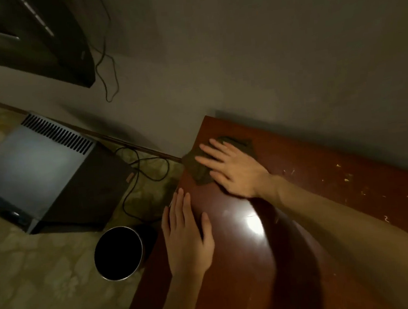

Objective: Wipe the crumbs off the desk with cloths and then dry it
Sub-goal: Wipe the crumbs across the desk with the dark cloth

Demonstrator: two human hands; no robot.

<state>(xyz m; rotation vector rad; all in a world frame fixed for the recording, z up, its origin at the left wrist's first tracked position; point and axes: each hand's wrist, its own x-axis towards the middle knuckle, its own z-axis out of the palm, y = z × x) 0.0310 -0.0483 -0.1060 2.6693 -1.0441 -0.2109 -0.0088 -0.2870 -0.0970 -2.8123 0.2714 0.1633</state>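
at the desk (310,164) corner, right hand (234,174) flat on the cloth (200,172), left hand (188,239) flat on bare wood

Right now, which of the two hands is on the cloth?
The right hand, pressing flat on the dark cloth at the far corner of the desk. The left hand lies flat on bare wood near the edge, touching no cloth.

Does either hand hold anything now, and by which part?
Nothing is gripped. The right hand presses flat, fingers straight, on top of the cloth near a far corner of the desk; the left hand lies flat on the wood.
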